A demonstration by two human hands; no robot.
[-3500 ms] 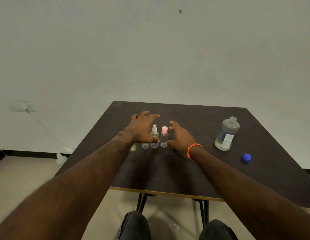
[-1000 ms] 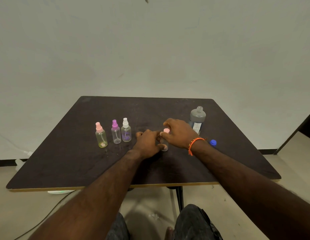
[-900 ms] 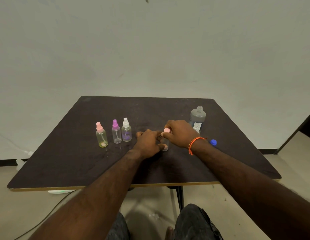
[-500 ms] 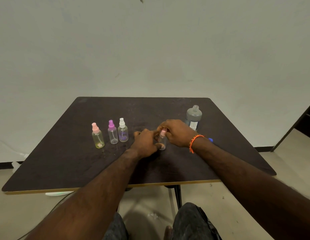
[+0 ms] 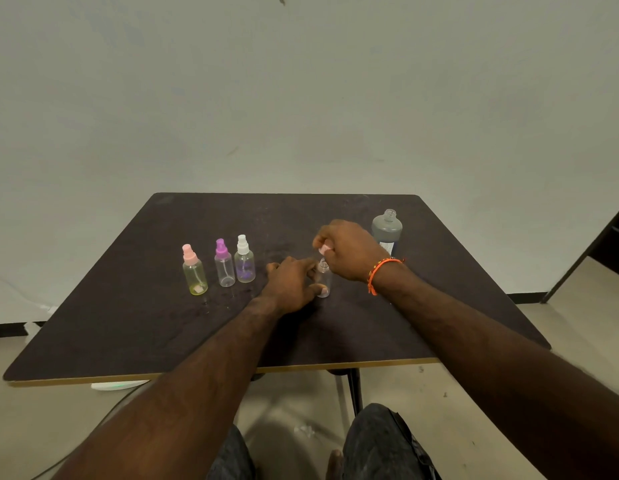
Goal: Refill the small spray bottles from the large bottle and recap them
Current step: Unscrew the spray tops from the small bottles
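Seated at a dark desk (image 5: 135, 327) set against a pale wall. Left hand (image 5: 291, 285) curled round a small clear spray bottle (image 5: 324, 279) standing upright on the desk near its middle, thumb pressed low against the bottle's side. Neck of that bottle open at the top. Right hand (image 5: 349, 250) raised just above it, fingers pinching a pink spray cap (image 5: 324, 250) lifted clear of the neck; the dip tube probably trailing below the cap, though too faint here to be sure. Orange bracelet (image 5: 382, 270) on the right wrist.

To the left, well apart from the hands, three more small spray bottles in a close row, all upright and capped: a yellowish bottle with a pink cap (image 5: 194, 271) nearest the left edge, then a clear bottle with a purple cap (image 5: 224, 265), then a bottle with a white cap (image 5: 244, 260) showing a purple tint low inside, just beside its neighbour.

Behind the right hand, toward the far right corner, a large grey bottle (image 5: 387, 232) upright, uncapped, a white label on its lower front partly hidden by the wrist.

Dark trousers (image 5: 380, 445) at the bottom edge, below the desk's near rim.
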